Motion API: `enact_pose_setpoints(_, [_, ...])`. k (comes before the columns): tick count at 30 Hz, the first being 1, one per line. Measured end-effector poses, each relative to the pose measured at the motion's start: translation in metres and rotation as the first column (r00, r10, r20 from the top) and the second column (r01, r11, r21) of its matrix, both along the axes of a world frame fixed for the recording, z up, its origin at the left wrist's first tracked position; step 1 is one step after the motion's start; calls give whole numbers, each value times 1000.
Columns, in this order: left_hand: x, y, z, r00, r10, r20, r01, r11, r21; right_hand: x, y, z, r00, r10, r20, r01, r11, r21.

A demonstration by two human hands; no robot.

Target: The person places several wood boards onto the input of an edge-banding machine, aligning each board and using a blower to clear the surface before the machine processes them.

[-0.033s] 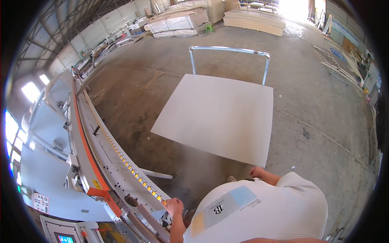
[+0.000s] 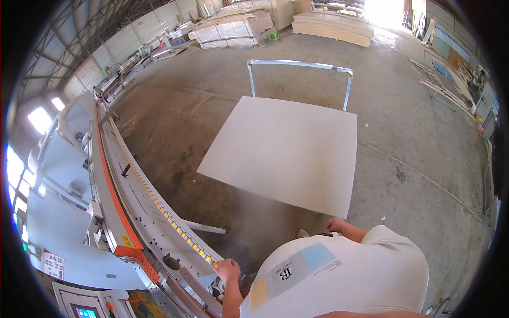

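My left hand (image 2: 228, 270) is at the near end of a rail of yellow and white rollers (image 2: 177, 227) along the machine's edge. Its fingers are curled against the rail's end. My right hand (image 2: 335, 225) hangs low in front of me with the fingers curled in. It is close to the near right corner of a large white board (image 2: 286, 151) and seems apart from it. The board lies flat, and its supports are mostly hidden. Behind its far edge stands a shiny metal frame handle (image 2: 299, 64).
A long machine with an orange strip (image 2: 106, 169) runs along my left. A control panel with a lit screen (image 2: 85, 311) stands at lower left. A white bar (image 2: 205, 228) juts from the machine toward the board. Stacked boards (image 2: 333, 29) lie far back; racks (image 2: 440, 85) line the right.
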State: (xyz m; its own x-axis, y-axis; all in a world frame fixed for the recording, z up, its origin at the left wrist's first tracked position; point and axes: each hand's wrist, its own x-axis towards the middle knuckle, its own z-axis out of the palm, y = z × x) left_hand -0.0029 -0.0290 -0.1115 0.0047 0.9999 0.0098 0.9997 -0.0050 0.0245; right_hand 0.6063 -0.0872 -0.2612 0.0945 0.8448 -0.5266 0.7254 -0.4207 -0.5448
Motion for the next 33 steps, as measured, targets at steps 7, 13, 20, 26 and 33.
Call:
enact_pose_setpoints(7, [0, 0, -1, 1000, -9, 19, 9, 1000, 15, -10, 4, 5, 996, -58, -67, 57, 998, -27])
enact_pose_setpoints(13, [-2, -1, -7, 998, -35, 58, 29, 993, 116, -15, 4, 14, 985, -103, -142, 91, 992, -88])
enact_pose_setpoints(20, [-2, -1, -8, 998, -35, 52, 28, 992, 122, -19, 4, 33, 981, -185, -66, 170, 968, -183])
enact_pose_setpoints(26, [0, 0, -2, 997, -2, 83, -1, 999, 35, -17, 4, 12, 974, -190, -123, 166, 970, -176])
enact_pose_setpoints(33, [-1, 0, -2, 999, -13, 35, 12, 999, 42, -17, 5, 7, 997, -47, -63, 38, 990, -134])
